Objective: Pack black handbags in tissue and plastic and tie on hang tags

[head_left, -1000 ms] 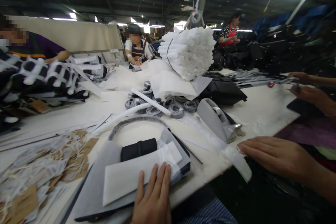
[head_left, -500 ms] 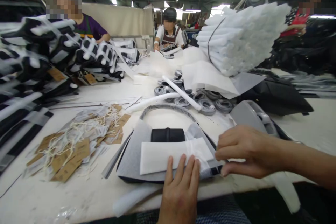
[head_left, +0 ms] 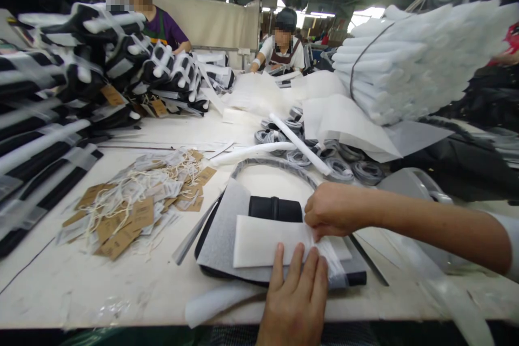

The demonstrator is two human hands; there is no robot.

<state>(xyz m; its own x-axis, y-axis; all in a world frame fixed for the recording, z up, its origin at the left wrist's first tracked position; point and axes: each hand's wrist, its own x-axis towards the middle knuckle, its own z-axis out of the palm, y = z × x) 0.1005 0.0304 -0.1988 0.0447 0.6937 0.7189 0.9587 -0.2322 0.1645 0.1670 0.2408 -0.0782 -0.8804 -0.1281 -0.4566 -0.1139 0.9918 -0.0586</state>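
A black handbag [head_left: 357, 279] lies on the table with white tissue paper [head_left: 221, 235] over it and its wrapped handle [head_left: 275, 162] arching away from me. Across its front rests a white foam sheet [head_left: 259, 240], just below a black flap piece [head_left: 274, 208]. My left hand [head_left: 294, 292] lies flat with fingers stretched out, pressing on the sheet's lower edge. Over the sheet's upper right, my right hand [head_left: 334, 208] is closed in a pinch on clear tape [head_left: 333, 264], which runs down to the bag's lower right corner.
Brown tags with strings [head_left: 125, 221] are heaped on the left, beside stacked wrapped bags [head_left: 44, 173]. Coiled grey straps [head_left: 340, 168] and white foam tubes [head_left: 300, 143] lie behind the bag. A tied foam bundle [head_left: 405, 59] stands back right. A grey tape dispenser [head_left: 413, 184] sits right. Two co-workers are opposite.
My right hand has moved from the bag's right edge up and left over the foam sheet, drawing clear tape across. My left hand stays on the sheet. The whole view has shifted slightly.
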